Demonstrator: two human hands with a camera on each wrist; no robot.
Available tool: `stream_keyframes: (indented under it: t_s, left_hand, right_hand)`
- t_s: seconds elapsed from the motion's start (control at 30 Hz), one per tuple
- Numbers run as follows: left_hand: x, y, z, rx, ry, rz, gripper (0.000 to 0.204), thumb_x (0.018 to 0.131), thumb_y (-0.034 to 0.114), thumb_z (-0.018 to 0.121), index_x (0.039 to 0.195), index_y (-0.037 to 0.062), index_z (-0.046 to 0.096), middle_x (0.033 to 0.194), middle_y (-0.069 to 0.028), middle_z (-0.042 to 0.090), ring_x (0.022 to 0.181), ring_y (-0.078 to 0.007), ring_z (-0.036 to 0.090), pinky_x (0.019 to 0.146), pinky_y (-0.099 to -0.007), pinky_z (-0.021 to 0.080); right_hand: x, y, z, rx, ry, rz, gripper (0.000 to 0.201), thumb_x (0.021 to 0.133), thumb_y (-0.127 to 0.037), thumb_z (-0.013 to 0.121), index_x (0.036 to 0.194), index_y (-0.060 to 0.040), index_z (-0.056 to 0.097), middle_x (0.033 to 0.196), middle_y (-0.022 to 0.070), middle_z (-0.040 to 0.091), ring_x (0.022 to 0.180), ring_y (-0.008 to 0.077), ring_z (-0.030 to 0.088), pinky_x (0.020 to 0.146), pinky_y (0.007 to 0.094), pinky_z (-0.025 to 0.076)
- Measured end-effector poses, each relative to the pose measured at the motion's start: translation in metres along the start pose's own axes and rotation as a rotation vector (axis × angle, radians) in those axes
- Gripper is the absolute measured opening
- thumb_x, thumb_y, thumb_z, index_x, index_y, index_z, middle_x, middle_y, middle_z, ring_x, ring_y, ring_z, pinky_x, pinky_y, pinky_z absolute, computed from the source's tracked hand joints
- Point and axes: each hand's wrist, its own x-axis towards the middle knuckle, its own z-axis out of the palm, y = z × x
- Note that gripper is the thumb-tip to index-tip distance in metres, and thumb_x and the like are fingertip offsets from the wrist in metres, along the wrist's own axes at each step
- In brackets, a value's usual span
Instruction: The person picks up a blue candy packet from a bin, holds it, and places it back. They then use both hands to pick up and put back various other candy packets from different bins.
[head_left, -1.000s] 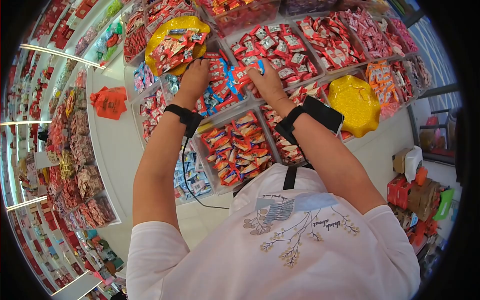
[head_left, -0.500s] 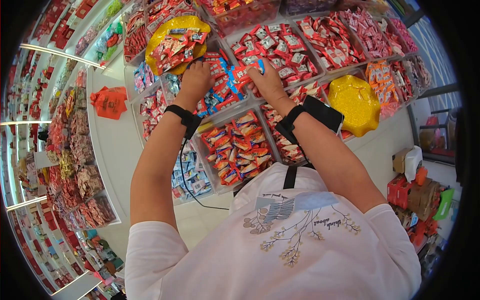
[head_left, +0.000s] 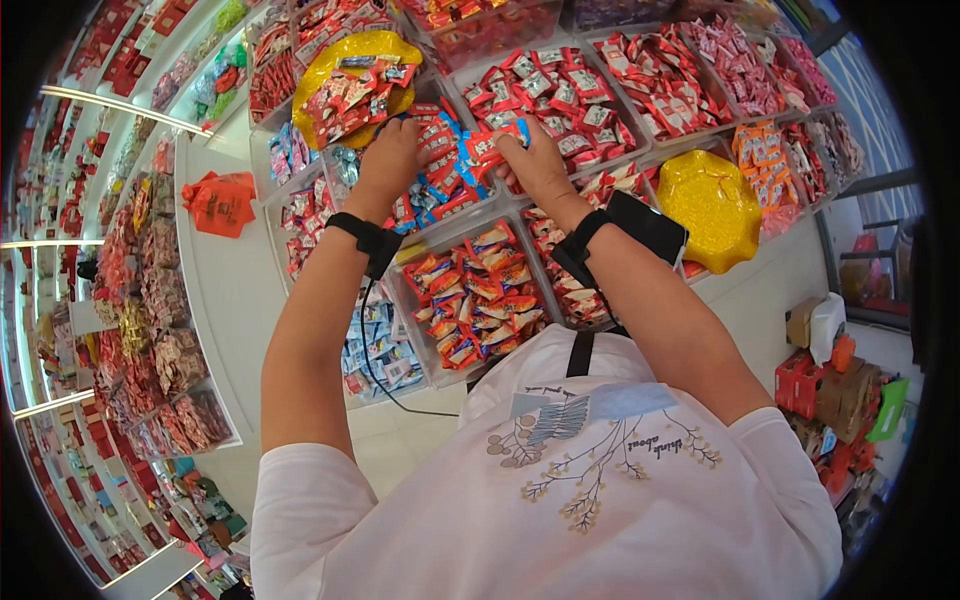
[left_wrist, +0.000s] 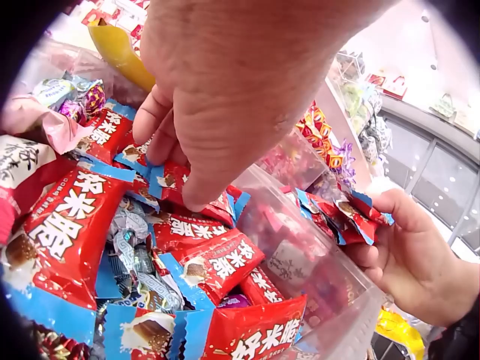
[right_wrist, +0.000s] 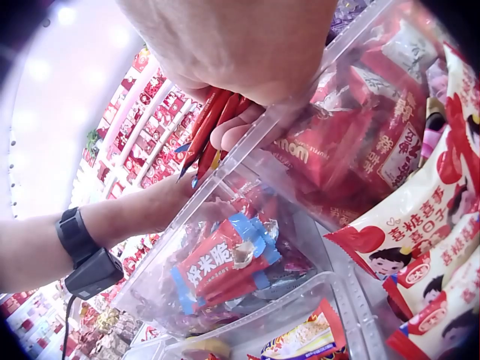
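Observation:
My left hand (head_left: 390, 170) is down in the bin of red-and-blue packets (head_left: 450, 200). In the left wrist view, the thumb and fingers of this hand (left_wrist: 217, 97) bend around a red packet with blue ends (left_wrist: 174, 177) among the others. My right hand (head_left: 537, 168), above the bin's right side, grips several red-and-blue packets (head_left: 484, 150). The left wrist view shows these packets (left_wrist: 349, 217) fanned out in the right hand (left_wrist: 412, 251). From the right wrist, their edges (right_wrist: 210, 127) show beneath the hand (right_wrist: 240, 45).
A yellow scalloped plate (head_left: 312, 85) heaped with packets overlaps the bins behind my left hand. Another yellow plate (head_left: 708, 212) lies on the right. Around them are clear bins of wrapped sweets (head_left: 475, 295), and a red bag (head_left: 218, 205) lies on the white counter at left.
My left hand has shifted slightly towards my body within the bin. My right hand stays nearly still with its packets.

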Motion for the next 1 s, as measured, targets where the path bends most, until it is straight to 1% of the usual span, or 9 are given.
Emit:
stream_keyframes:
  t_s: [0.1, 0.2, 0.27, 0.3, 0.37, 0.57, 0.77, 0.87, 1.0]
  left_hand:
    - [-0.009, -0.005, -0.025, -0.167, -0.045, -0.086, 0.031, 0.089, 0.023, 0.072, 0.112, 0.0037, 0.063, 0.109, -0.018, 0.067, 0.1, -0.0375, 0.067, 0.082, -0.0478, 0.055]
    - [-0.024, -0.015, -0.041, -0.302, -0.084, -0.181, 0.025, 0.092, 0.022, 0.07, 0.106, 0.0018, 0.067, 0.1, -0.0174, 0.072, 0.093, -0.0333, 0.07, 0.079, -0.0426, 0.054]
    - [-0.036, -0.018, -0.046, -0.328, -0.133, -0.255, 0.024, 0.093, 0.021, 0.07, 0.106, 0.0018, 0.07, 0.097, -0.0161, 0.074, 0.091, -0.0295, 0.072, 0.077, -0.0387, 0.054]
    - [-0.041, -0.021, -0.045, -0.332, -0.14, -0.24, 0.024, 0.092, 0.021, 0.07, 0.107, 0.003, 0.07, 0.098, -0.0176, 0.073, 0.092, -0.0326, 0.071, 0.078, -0.0411, 0.054]
    - [-0.051, -0.024, -0.037, -0.345, -0.156, -0.205, 0.024, 0.09, 0.02, 0.07, 0.109, 0.0054, 0.07, 0.1, -0.0205, 0.071, 0.095, -0.0388, 0.069, 0.082, -0.0457, 0.054]
    - [-0.059, -0.02, -0.022, -0.165, -0.154, -0.179, 0.037, 0.088, 0.02, 0.072, 0.123, 0.0092, 0.067, 0.118, -0.0208, 0.063, 0.105, -0.0401, 0.065, 0.089, -0.0482, 0.054]
    - [-0.054, -0.024, -0.014, -0.133, -0.177, -0.136, 0.04, 0.083, 0.025, 0.079, 0.119, 0.0094, 0.068, 0.11, -0.0182, 0.063, 0.102, -0.0391, 0.066, 0.088, -0.047, 0.054]
    - [-0.051, -0.025, -0.014, -0.148, -0.182, -0.128, 0.035, 0.082, 0.024, 0.08, 0.111, 0.0089, 0.068, 0.11, -0.018, 0.063, 0.102, -0.0396, 0.065, 0.087, -0.0468, 0.054]
    - [-0.043, -0.031, -0.011, -0.17, -0.245, -0.106, 0.026, 0.083, 0.022, 0.079, 0.1, 0.0069, 0.065, 0.097, -0.0165, 0.066, 0.097, -0.0377, 0.067, 0.082, -0.0477, 0.053]
  right_hand:
    - [0.003, 0.004, 0.001, 0.025, 0.009, -0.026, 0.07, 0.094, -0.031, 0.067, 0.15, 0.0002, 0.04, 0.067, 0.0075, 0.066, 0.049, 0.0105, 0.057, 0.043, 0.0292, 0.045]
    - [0.002, 0.003, 0.0, 0.058, -0.007, -0.059, 0.049, 0.095, -0.031, 0.067, 0.132, -0.0027, 0.053, 0.069, 0.0066, 0.066, 0.051, 0.0104, 0.059, 0.044, 0.0284, 0.045]
    - [-0.002, -0.002, -0.002, 0.079, -0.028, -0.04, 0.038, 0.097, -0.029, 0.067, 0.121, -0.0024, 0.054, 0.076, 0.0045, 0.065, 0.056, 0.0108, 0.061, 0.047, 0.0271, 0.047]
    - [-0.003, -0.003, -0.002, 0.088, -0.04, -0.034, 0.034, 0.098, -0.028, 0.067, 0.116, -0.0023, 0.054, 0.08, 0.0034, 0.064, 0.058, 0.011, 0.062, 0.049, 0.0264, 0.047]
    - [-0.002, -0.003, -0.002, 0.079, -0.044, -0.042, 0.032, 0.098, -0.028, 0.067, 0.113, -0.0032, 0.055, 0.081, 0.0034, 0.064, 0.059, 0.011, 0.062, 0.05, 0.0264, 0.048]
    - [-0.004, -0.006, -0.001, 0.08, -0.045, -0.049, 0.028, 0.098, -0.028, 0.067, 0.11, -0.0045, 0.056, 0.081, 0.0035, 0.064, 0.059, 0.0111, 0.062, 0.05, 0.0265, 0.048]
    - [-0.004, -0.006, -0.001, 0.08, -0.032, -0.057, 0.028, 0.098, -0.027, 0.067, 0.11, -0.0042, 0.056, 0.081, 0.0039, 0.064, 0.059, 0.0115, 0.062, 0.05, 0.0269, 0.048]
    - [-0.004, -0.006, 0.0, 0.072, -0.029, -0.055, 0.029, 0.098, -0.027, 0.067, 0.11, -0.0041, 0.056, 0.08, 0.0039, 0.064, 0.059, 0.0116, 0.063, 0.05, 0.0269, 0.049]
    - [-0.003, -0.005, -0.001, 0.079, -0.028, -0.056, 0.03, 0.097, -0.028, 0.067, 0.111, -0.0039, 0.056, 0.08, 0.0037, 0.063, 0.059, 0.0115, 0.062, 0.05, 0.0271, 0.049]
